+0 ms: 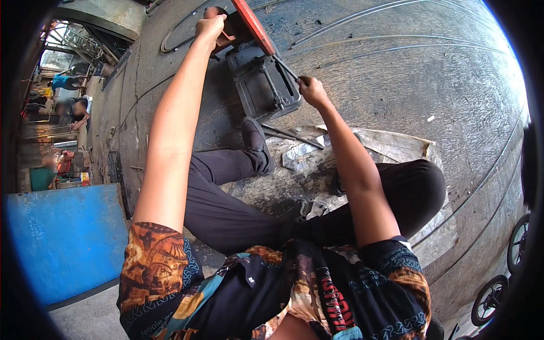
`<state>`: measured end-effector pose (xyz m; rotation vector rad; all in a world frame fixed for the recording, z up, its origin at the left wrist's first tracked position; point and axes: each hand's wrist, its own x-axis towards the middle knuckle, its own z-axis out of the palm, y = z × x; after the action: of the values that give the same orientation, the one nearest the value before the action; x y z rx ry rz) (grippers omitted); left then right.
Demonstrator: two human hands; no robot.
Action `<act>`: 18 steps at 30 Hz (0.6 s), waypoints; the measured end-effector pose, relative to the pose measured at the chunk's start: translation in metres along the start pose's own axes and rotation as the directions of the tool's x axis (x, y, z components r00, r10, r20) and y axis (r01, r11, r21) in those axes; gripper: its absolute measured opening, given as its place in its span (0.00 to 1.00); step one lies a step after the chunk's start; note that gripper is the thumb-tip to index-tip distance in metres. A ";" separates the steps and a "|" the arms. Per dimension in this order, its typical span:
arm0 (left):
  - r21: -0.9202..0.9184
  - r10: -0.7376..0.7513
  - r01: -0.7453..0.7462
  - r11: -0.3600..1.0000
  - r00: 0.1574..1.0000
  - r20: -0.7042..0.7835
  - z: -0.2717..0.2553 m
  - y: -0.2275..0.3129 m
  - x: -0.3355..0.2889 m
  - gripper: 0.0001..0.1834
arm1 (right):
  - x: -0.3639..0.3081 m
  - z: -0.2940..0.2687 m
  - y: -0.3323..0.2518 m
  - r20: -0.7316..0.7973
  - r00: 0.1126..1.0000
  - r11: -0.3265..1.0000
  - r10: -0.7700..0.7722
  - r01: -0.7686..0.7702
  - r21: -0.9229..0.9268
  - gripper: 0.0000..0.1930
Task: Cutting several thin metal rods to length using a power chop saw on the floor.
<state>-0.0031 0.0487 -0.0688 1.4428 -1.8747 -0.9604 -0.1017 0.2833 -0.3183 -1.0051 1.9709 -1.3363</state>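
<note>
In front of me stands a machine that looks like a cut-off saw, with a grey base [249, 93] carrying a clamp screw [270, 79] and a long red part [253, 25] above it. My left hand [210, 26] is closed at the machine's reddish upper body, at the top of the view; its exact grip is partly hidden. My right hand [311, 90] is wrapped round a dark bar [285, 66] that runs from the lower end of the red part. Whether the bar belongs to the machine, I cannot tell.
Below the base lie dark rods [292, 136], a silvery sheet scrap [300, 153], a dirty cloth [391, 141] and a metal piece [311, 209] between my legs. Long thin rods [391, 42] cross the floor. A blue panel [68, 238] stands left; people [79, 110] are beyond it; wheels [490, 300] stand right.
</note>
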 end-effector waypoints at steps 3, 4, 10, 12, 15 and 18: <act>-0.275 -0.187 0.236 0.932 0.963 0.194 -0.026 -0.018 0.042 0.14 | 0.007 0.019 -0.019 -0.035 0.999 0.998 -0.019 0.021 0.060 0.15; -0.273 -0.189 0.242 0.931 0.960 0.206 -0.021 -0.018 0.041 0.14 | 0.005 0.017 -0.012 -0.040 0.999 1.000 0.000 0.001 0.031 0.15; -0.205 -0.183 0.261 0.943 0.924 0.335 -0.015 -0.021 0.041 0.13 | 0.001 0.014 0.003 -0.061 0.998 1.000 0.008 -0.009 -0.013 0.16; -0.289 -0.126 0.217 0.932 0.945 0.303 -0.029 -0.029 0.050 0.09 | 0.002 0.020 -0.007 -0.047 0.999 0.999 -0.025 0.023 -0.038 0.16; -0.233 -0.089 0.141 0.962 0.971 0.220 -0.009 -0.015 0.029 0.08 | 0.003 0.009 0.009 -0.003 0.995 0.995 0.095 -0.095 0.016 0.15; -0.216 -0.050 0.098 0.971 0.975 0.216 -0.011 -0.016 0.030 0.07 | 0.002 0.009 0.009 -0.026 0.995 0.993 0.100 -0.099 0.061 0.15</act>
<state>0.0073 0.0153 -0.0756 1.3255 -1.7959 -1.3624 -0.0982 0.2783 -0.3296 -0.8528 1.9633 -1.3536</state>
